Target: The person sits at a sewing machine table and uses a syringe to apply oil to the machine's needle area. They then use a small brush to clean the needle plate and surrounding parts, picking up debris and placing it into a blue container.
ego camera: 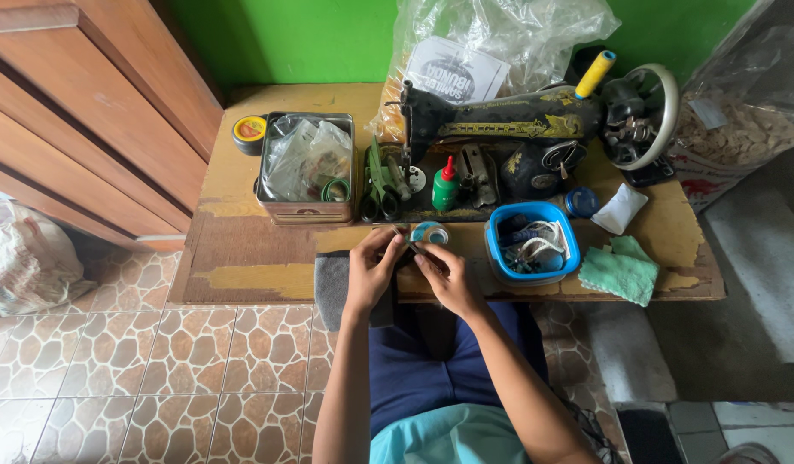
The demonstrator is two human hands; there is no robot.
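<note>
My left hand and my right hand meet at the front edge of a worn wooden table, fingertips pinching a small dark item between them; what it is cannot be made out. A grey cloth hangs over the table edge under my left hand. Just beyond my fingers lies a small round blue-and-white spool. Behind it stands a black sewing machine with a yellow thread spool on top.
A metal tin holds plastic bags. Green-handled scissors, a green bottle with red cap, a blue tub of bits, green cloth, white cloth, a yellow-lidded round tin and plastic bags crowd the table. A wooden cabinet stands left.
</note>
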